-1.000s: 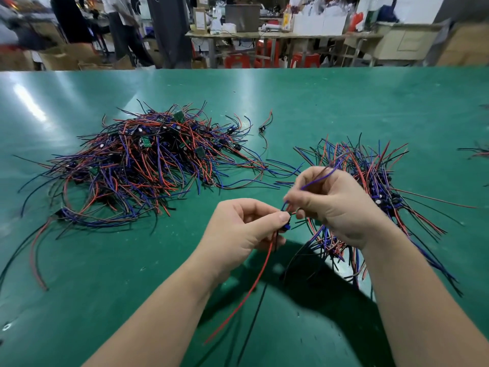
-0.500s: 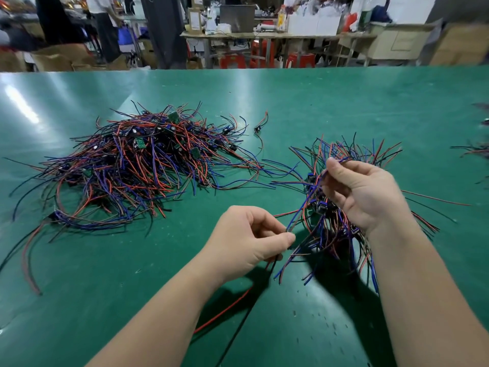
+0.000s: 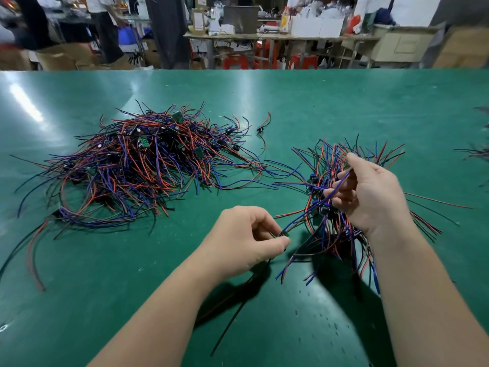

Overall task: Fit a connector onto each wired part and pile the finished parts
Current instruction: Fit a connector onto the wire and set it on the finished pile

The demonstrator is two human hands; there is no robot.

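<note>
The left hand's fingers (image 3: 280,243) are curled tight, thumb against forefinger, pinching a small dark part (image 3: 284,235) at their tips; it is too small to tell whether a connector sits on it. From that pinch a blue wire (image 3: 304,217) runs up and to the right to the right hand's fingers (image 3: 344,186), which are bent round it and hold it slightly raised, the thumb lifted above them. Below the left hand (image 3: 246,242) a black lead (image 3: 232,319) and a red lead hang down towards the near edge, close to the hand's shadow on the worktop (image 3: 264,96).

The right hand (image 3: 373,197) is over a small pile (image 3: 330,234) of red, blue and black wired parts that lies on the right side of the worktop, its wire ends splaying out far and near. Some of its strands rise towards the right palm.

To the left, well apart from both hands, lies a much larger pile (image 3: 143,165) of the same kind of wires, with small green boards showing among them. A single wired piece (image 3: 260,131) lies alone just to the right of that heap, on its far side. More wire ends (image 3: 476,153) show at the right edge.

Beyond the green worktop stand benches with boxes, red stools and a standing person, all blurred.
</note>
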